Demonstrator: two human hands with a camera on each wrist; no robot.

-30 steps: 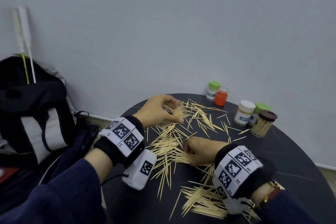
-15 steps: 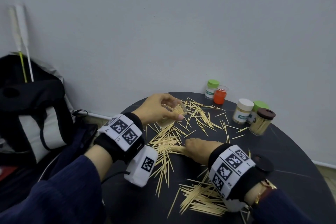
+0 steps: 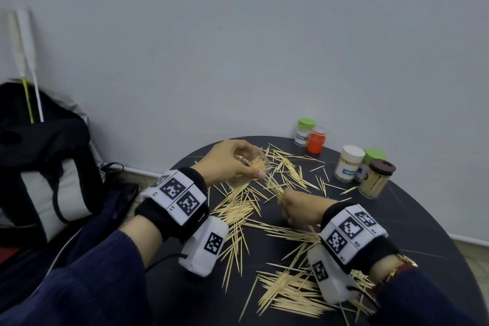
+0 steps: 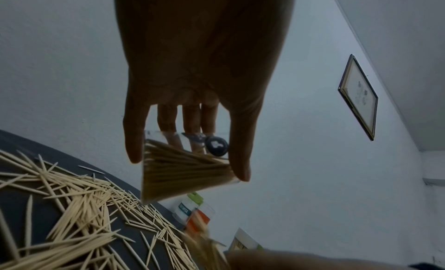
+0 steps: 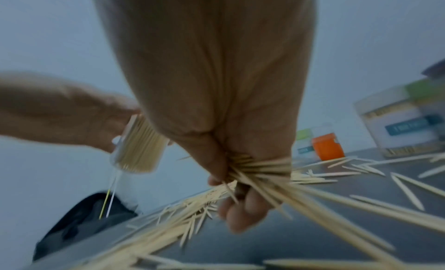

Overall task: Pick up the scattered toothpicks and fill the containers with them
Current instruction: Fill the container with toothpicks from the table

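Observation:
My left hand (image 3: 232,163) grips a clear container (image 3: 255,168) part full of toothpicks, tilted above the far left of the round black table (image 3: 412,222). In the left wrist view the container (image 4: 185,169) sits between thumb and fingers. My right hand (image 3: 296,206) is lifted off the table just below the container and pinches a bundle of toothpicks (image 5: 269,171); their tips (image 3: 275,188) point up at the container's mouth. Loose toothpicks (image 3: 238,209) cover the table's middle, with another heap (image 3: 288,296) near the front.
Closed jars stand at the table's far right: a green-lidded one (image 3: 304,131), an orange one (image 3: 316,140), a white-lidded one (image 3: 349,163), another green-lidded one (image 3: 373,156) and a brown-lidded one (image 3: 375,178). A black and white backpack (image 3: 45,167) lies to the left.
My right hand gathered toothpicks from the table, closed on them and rose toward the container. The left hand with the container has barely moved.

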